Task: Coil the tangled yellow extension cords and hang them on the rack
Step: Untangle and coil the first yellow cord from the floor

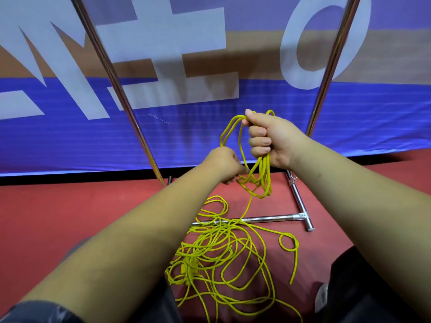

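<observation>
Yellow extension cord is lying tangled on the red floor beside the rack base; the right hand, fingers curled, is gripping several raised loops, while the left hand is pinching a strand just below

In the middle of the frame the right hand is gripping a bundle of loops of the extension cord. The left hand, just to its lower left, is pinching a strand of the same loops. The loops are hanging below the right hand, above the floor. One strand is running down from them to the tangled heap, which is lying on the floor in the lower middle, between the two forearms. The rack is standing behind the hands: its left pole is rising toward the upper left, its right pole toward the upper right, and its base bar is lying on the floor, partly under the heap. The banner is hanging behind the rack, across the upper half.
</observation>
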The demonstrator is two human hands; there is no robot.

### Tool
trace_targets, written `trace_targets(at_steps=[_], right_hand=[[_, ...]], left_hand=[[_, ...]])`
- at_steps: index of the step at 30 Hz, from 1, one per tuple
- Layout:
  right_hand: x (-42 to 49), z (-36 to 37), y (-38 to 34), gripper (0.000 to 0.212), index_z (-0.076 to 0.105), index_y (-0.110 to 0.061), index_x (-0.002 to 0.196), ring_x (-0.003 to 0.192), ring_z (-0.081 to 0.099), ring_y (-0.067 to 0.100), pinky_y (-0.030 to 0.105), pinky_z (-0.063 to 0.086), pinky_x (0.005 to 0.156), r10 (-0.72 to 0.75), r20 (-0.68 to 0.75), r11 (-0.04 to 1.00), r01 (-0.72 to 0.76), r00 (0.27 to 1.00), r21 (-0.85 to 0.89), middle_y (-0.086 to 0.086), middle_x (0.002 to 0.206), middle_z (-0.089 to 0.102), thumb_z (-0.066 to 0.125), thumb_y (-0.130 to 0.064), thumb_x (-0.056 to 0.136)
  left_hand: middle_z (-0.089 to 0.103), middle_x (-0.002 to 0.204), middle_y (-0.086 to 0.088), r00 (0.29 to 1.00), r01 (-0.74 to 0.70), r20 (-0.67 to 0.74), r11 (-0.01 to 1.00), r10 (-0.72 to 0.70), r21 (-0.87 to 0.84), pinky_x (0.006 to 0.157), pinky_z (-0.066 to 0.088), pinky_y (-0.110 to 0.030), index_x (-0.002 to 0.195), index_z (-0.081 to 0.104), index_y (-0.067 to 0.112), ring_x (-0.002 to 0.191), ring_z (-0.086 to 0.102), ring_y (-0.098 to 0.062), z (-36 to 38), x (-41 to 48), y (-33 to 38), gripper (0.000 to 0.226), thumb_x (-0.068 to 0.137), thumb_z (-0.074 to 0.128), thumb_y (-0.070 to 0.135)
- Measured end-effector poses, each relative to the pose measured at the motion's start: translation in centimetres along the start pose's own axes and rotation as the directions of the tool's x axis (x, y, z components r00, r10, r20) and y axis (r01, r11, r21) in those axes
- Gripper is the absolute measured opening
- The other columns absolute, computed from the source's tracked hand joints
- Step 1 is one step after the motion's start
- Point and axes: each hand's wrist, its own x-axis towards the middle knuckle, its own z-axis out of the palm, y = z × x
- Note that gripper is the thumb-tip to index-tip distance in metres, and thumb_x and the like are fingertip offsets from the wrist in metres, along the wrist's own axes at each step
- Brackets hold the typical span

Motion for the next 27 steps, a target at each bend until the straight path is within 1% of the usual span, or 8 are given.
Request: trace_targets(at_steps=[4, 7, 10, 13, 15, 18, 23, 27], right_hand=[[0.2, 0.0, 0.4, 0.030, 0.061, -0.014, 0.089, 0.037, 0.027, 0.004, 0.019, 0.019, 0.036, 0.006, -0.004, 0.999, -0.006, 1.000, -0.048, -0.009, 0.053, 0.033, 0.058, -0.038, 0.108], [0.3, -0.4, 0.5, 0.030, 0.061, -0.014, 0.091, 0.038, 0.027, 0.004, 0.019, 0.021, 0.035, 0.029, -0.033, 0.994, -0.032, 0.999, -0.105, -0.009, 0.055, 0.033, 0.060, -0.039, 0.107], [0.3, -0.8, 0.3, 0.028, 0.060, -0.019, 0.086, 0.040, 0.026, 0.005, 0.020, 0.021, 0.036, 0.043, -0.086, 0.977, -0.060, 0.995, -0.206, -0.009, 0.056, 0.031, 0.067, -0.041, 0.103], [0.4, -1.6, 0.4, 0.032, 0.050, -0.024, 0.079, 0.040, 0.025, 0.007, 0.021, 0.021, 0.039, 0.026, -0.154, 0.940, -0.077, 0.988, -0.334, -0.008, 0.054, 0.031, 0.072, -0.033, 0.100], [0.9, -2.5, 0.8, 0.036, 0.045, -0.024, 0.077, 0.039, 0.028, 0.010, 0.022, 0.025, 0.041, -0.019, -0.222, 0.904, -0.079, 0.975, -0.421, -0.005, 0.053, 0.034, 0.073, -0.025, 0.099], [1.7, -3.7, 1.4, 0.028, 0.052, -0.017, 0.083, 0.041, 0.037, 0.013, 0.024, 0.036, 0.042, -0.107, -0.307, 0.850, -0.073, 0.946, -0.521, 0.003, 0.064, 0.048, 0.076, -0.020, 0.097], [2.1, -4.2, 2.4, 0.020, 0.063, -0.015, 0.111, 0.046, 0.046, 0.010, 0.026, 0.051, 0.048, -0.028, -0.229, 0.827, -0.106, 0.973, -0.552, 0.010, 0.098, 0.075, 0.074, -0.025, 0.099], [2.2, -3.3, 3.2, 0.005, 0.067, -0.020, 0.105, 0.051, 0.045, 0.010, 0.027, 0.051, 0.051, 0.111, -0.143, 0.854, -0.168, 0.983, -0.492, 0.011, 0.113, 0.079, 0.067, -0.025, 0.104]], left_hand=[[0.067, 0.060, -0.009, 0.972, 0.096, 0.210, 0.993, -0.107, 0.061, 0.042, 0.050, -0.021, 0.084, 0.068, 0.002, 0.035, 0.055, -0.015, 1.4, -0.7, 0.5, 0.028, 0.095, 0.075, 0.026], [0.062, 0.066, -0.010, 0.950, 0.110, 0.278, 0.986, -0.140, 0.124, 0.047, 0.049, -0.024, 0.078, 0.064, 0.003, 0.046, 0.053, -0.018, 1.6, -0.7, 0.5, 0.023, 0.100, 0.064, 0.008], [0.057, 0.072, -0.017, 0.976, 0.040, 0.209, 0.991, -0.067, 0.127, 0.059, 0.045, -0.034, 0.092, 0.069, -0.004, 0.059, 0.049, -0.027, 0.7, 0.0, -0.2, 0.010, 0.096, 0.063, 0.004], [0.056, 0.073, -0.013, 0.983, -0.069, 0.165, 0.996, 0.076, -0.049, 0.054, 0.044, -0.029, 0.114, 0.072, 0.006, 0.056, 0.050, -0.022, -1.2, 0.2, -1.0, 0.017, 0.102, 0.059, 0.008], [0.057, 0.068, -0.004, 0.982, -0.136, 0.088, 0.953, 0.165, -0.270, 0.048, 0.046, -0.024, 0.108, 0.073, 0.014, 0.050, 0.052, -0.011, -3.0, -0.1, -1.5, 0.018, 0.102, 0.059, 0.004], [0.059, 0.079, -0.005, 0.961, -0.222, 0.029, 0.828, 0.276, -0.514, 0.058, 0.055, -0.024, 0.097, 0.069, 0.014, 0.059, 0.057, -0.012, -5.2, -0.9, -1.7, 0.027, 0.098, 0.055, -0.010], [0.066, 0.082, -0.008, 0.958, -0.171, 0.002, 0.580, 0.285, -0.797, 0.076, 0.062, -0.025, 0.092, 0.064, 0.009, 0.074, 0.070, -0.018, -6.3, -2.1, -1.6, 0.023, 0.096, 0.059, -0.013], [0.071, 0.086, -0.012, 0.989, -0.132, -0.087, 0.447, 0.121, -0.885, 0.077, 0.064, -0.030, 0.100, 0.067, 0.005, 0.076, 0.073, -0.019, -6.2, -1.9, -1.1, 0.019, 0.093, 0.063, -0.012]])
